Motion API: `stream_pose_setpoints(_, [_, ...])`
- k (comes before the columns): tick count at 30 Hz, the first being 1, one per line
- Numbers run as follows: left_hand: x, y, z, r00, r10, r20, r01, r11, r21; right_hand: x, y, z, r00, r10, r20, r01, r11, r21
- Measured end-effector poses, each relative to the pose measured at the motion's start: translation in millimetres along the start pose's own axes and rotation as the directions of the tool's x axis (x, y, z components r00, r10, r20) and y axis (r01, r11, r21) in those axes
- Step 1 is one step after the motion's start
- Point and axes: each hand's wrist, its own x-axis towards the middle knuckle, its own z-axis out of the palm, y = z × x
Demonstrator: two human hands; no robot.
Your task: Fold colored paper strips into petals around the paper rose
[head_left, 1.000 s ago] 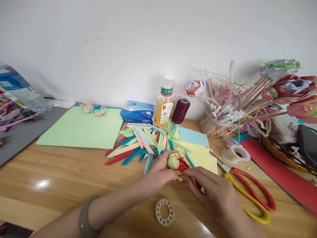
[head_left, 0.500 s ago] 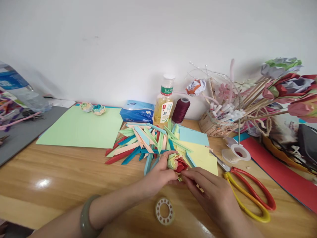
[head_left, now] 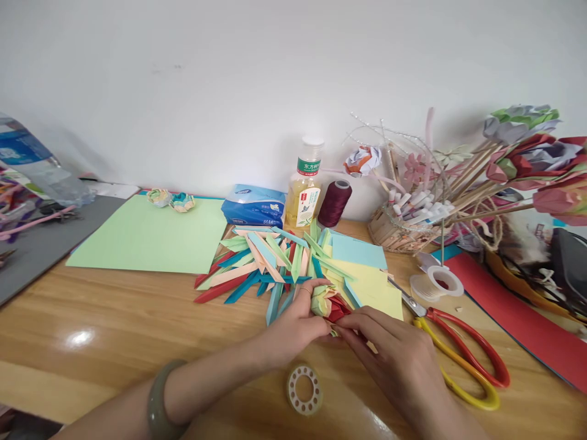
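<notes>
Between my two hands is a paper flower (head_left: 324, 300) with pale green-yellow outer petals and a red part on its right side. My left hand (head_left: 300, 318) wraps round it from the left, with fingers behind and the thumb in front. From the right, my right hand (head_left: 389, 342) pinches the flower's red edge between thumb and fingers; the fingertips partly hide the paper. Behind the flower lies a loose heap of folded paper strips (head_left: 261, 256) in red, blue, green and peach. A roll of clear tape (head_left: 304, 390) rests on the table in front of my hands.
Scissors (head_left: 452, 348) with red and yellow handles lie right of my right hand, near a white spool (head_left: 435, 284). At the back stand a tissue pack (head_left: 254, 206), a drink bottle (head_left: 303, 189), dark red thread (head_left: 334, 203) and a basket (head_left: 397, 232). Green paper (head_left: 151, 238) lies left.
Both hands stay on the paper flower in nearly the same place. My left thumb and the flower have shifted very slightly; nothing else has visibly moved.
</notes>
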Motion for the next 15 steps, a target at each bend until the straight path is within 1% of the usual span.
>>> stream_pose_setpoints(3, [-1.5,3.2,1.7,1.000,-0.013,0.014,0.014,1.000,-0.010,-0.3,0.4,1.0,0.999,0.038,0.021,-0.038,0.999,0.006])
stream_pose_setpoints(6, [-1.3,3.9,1.7,0.999,-0.024,0.028,0.025,0.999,-0.040,1.0,1.9,0.5,0.999,0.034,0.028,-0.035,0.999,0.032])
stream_pose_setpoints(10, [0.5,2.8,-0.6,1.000,0.001,0.023,0.000,0.999,-0.045,3.6,3.8,-3.4,0.997,0.024,0.068,-0.033,0.988,0.148])
stream_pose_setpoints(12, [1.3,2.2,-1.7,1.000,0.017,0.023,-0.016,0.999,-0.047,4.5,3.7,-5.6,0.995,0.036,0.091,-0.054,0.978,0.204])
stream_pose_setpoints(15, [1.7,1.4,-2.3,1.000,0.019,0.021,-0.018,0.999,-0.046,6.0,2.0,-8.1,0.990,0.065,0.124,-0.093,0.966,0.239])
